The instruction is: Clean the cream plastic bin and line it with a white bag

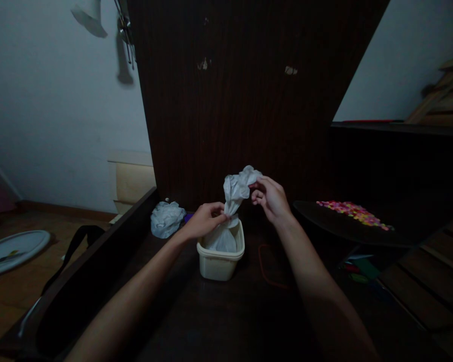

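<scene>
A whitish plastic bag (234, 193) rises, twisted at its neck, out of a cream plastic tub (218, 266) in the middle of the dark desk. Its lower part bulges inside the tub; what it contains cannot be made out. My left hand (206, 220) pinches the bag's neck just above the tub's rim, thumb and fingers closed on it. Higher up and to the right, my right hand (270, 197) grips the loose top of the bag between thumb and fingertips, the other fingers curled.
Another crumpled pale plastic bag (168, 219) lies left of the tub, by a purple item (189, 217). Several small colourful pieces (357, 213) are spread on a dark shelf (309, 213) at right. A raised dark edge (109, 251) borders the desk's left side.
</scene>
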